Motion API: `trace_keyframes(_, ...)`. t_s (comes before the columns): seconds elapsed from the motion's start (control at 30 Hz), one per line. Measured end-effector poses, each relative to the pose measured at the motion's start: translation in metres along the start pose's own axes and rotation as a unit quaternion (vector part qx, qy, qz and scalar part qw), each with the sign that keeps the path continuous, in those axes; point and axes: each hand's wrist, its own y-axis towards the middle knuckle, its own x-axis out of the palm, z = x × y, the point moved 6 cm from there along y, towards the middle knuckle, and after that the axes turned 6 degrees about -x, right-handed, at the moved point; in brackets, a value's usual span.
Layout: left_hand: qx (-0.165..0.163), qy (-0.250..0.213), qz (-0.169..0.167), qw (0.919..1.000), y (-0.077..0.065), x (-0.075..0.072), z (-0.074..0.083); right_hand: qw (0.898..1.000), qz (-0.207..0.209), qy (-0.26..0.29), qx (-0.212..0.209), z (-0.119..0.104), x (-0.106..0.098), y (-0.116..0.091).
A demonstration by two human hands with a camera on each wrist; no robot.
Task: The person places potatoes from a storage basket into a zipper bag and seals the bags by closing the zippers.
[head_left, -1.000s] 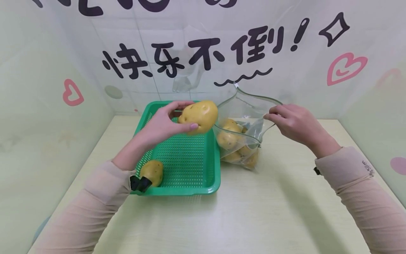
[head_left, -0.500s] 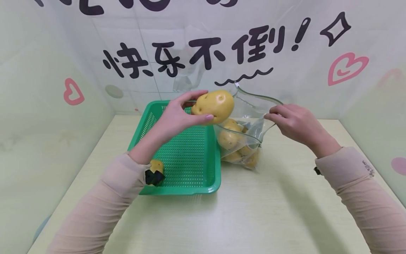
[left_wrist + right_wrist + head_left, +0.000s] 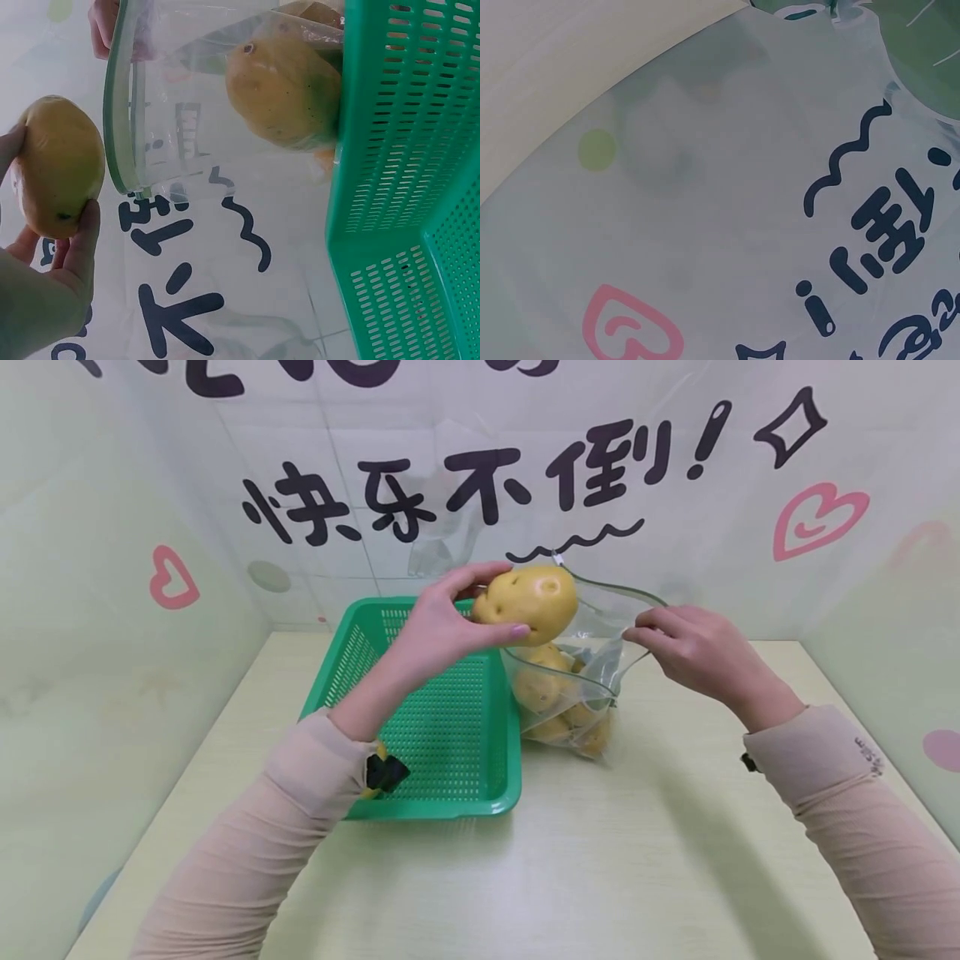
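Left hand: fingers and thumb curled round a smooth yellow potato, raised above the far right corner of the green basket, just outside the bag's mouth.
Right hand: pinching the edge of the clear zip bag, right of the basket on the worktop; its mouth stands open.
Bagged: several potatoes, too overlapped to count.
Not yet bagged: the held potato, plus a yellow thing, probably another potato, near the basket's near left corner, mostly hidden by the wrist.
Progress: seemingly most of the bagging done; bag unsealed.
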Motion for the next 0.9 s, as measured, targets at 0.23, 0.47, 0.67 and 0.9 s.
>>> trace_keyframes(0.23,0.015,-0.002,-0.005,0.9999,0.005,0.01,0.004,1.0,0.0,0.0,-0.003,0.0,0.0,0.0)
trace_keyframes(0.47,0.043,0.012,-0.002,0.999,0.008,0.018,0.009,1.0,-0.004,0.001,-0.002,0.0,0.0,0.0)
trace_keyframes(0.67,0.044,0.022,0.003,0.9988,0.011,0.022,0.011,1.0,-0.001,0.001,-0.001,0.0,0.0,0.0)
trace_keyframes(0.9,0.04,0.03,0.015,0.9987,0.016,0.025,0.012,1.0,0.001,-0.002,-0.003,0.0,0.0,0.0)
